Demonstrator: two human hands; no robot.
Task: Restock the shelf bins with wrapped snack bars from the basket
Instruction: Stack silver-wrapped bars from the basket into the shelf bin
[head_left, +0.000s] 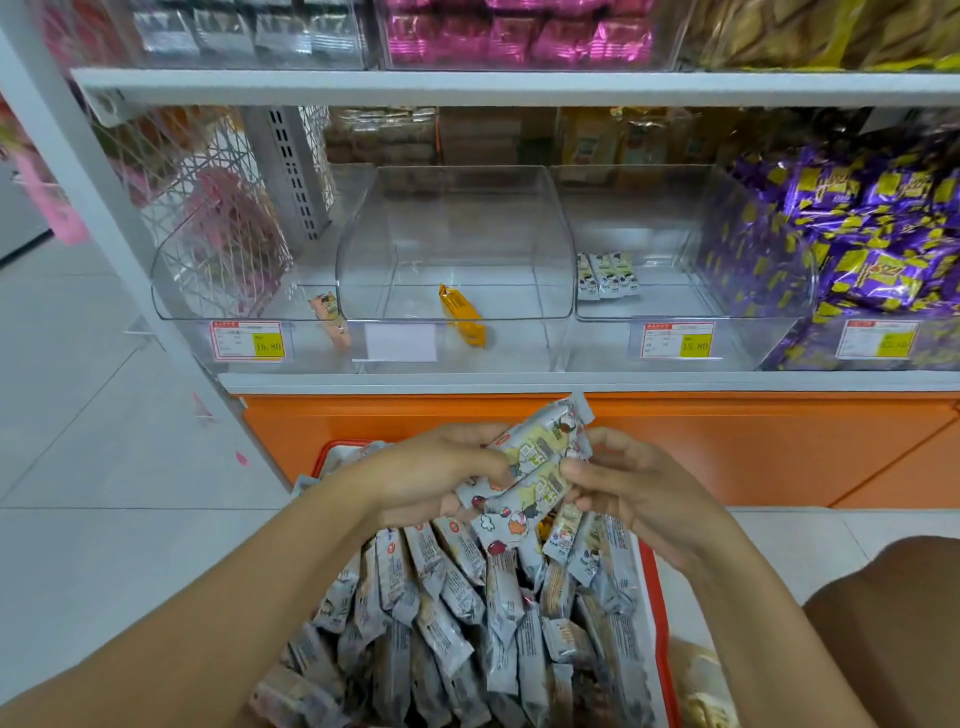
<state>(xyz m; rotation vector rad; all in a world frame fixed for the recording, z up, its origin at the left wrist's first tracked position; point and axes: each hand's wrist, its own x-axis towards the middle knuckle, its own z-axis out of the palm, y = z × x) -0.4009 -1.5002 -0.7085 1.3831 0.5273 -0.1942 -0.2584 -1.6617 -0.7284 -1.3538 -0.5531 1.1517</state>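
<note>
**Bundle gripped over the basket**
Left hand (441, 467) and right hand (634, 493), close together, pinched several snack bars (540, 457) above the near basket (658, 623). Slick wrappers could slide loose, or land in the middle bin (457, 218) instead of beside the matching bars (605, 275) further right.

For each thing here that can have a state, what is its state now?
left hand: grips the held bars
right hand: grips the same bars
basket: nearly full of wrapped bars
left bin: holds one bar
middle bin: holds one orange bar
third bin: few white bars
purple bin: full
</note>
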